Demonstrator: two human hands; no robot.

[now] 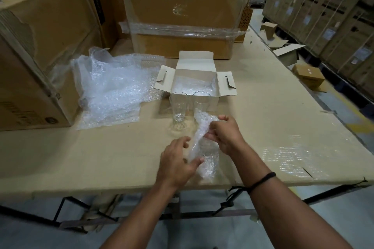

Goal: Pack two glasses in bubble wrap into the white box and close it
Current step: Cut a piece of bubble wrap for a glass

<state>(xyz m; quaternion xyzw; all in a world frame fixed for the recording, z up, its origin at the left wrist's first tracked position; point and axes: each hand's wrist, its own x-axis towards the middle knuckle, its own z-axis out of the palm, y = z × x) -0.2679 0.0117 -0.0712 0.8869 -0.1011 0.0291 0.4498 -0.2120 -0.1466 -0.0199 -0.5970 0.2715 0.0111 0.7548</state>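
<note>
Your left hand (178, 159) pinches lower end of sheet (204, 147); right hand (224, 133) grips upper end. Sheet clear, bubbled, crumpled, held over near edge of table (101, 157). Two clear footed glasses upright mid-table, just before box (202, 103): left glass (179, 107) bare, right glass (200, 100) partly behind sheet. Box white, open, flaps spread, wrap inside. Pile (109, 87) of wrap toward left edge.

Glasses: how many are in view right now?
2. One stands bare on the table before the white box; the other stands right of it, partly behind the held bubble wrap sheet.
</note>
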